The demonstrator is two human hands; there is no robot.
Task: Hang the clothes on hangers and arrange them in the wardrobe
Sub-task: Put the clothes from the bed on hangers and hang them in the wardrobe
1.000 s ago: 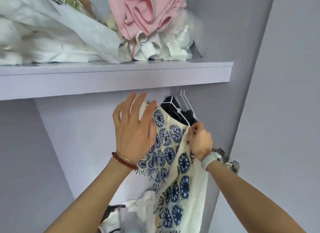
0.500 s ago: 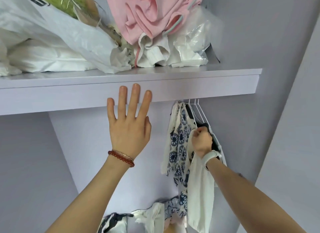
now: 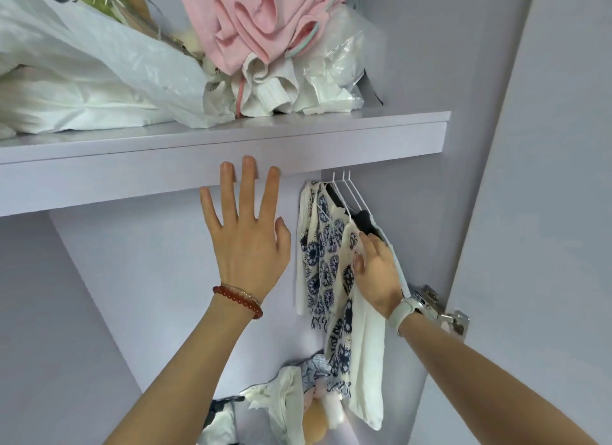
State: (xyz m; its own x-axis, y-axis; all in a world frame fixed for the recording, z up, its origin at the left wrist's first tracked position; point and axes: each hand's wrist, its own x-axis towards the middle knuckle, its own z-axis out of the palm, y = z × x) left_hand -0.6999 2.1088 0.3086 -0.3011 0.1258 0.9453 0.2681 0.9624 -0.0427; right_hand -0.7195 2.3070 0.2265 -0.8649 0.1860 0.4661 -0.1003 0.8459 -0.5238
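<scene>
Head view: three white hangers (image 3: 346, 192), two hands.

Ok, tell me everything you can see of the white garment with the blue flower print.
The blue-print garment is off-white, thin-looking fabric covered in dark blue round floral motifs. It hangs in loose vertical folds from a white wire hanger under the shelf, beside a dark garment. A plain white panel trails lower at its right. The right hand lies open against its upper right side; the left hand is clear of it.
</scene>
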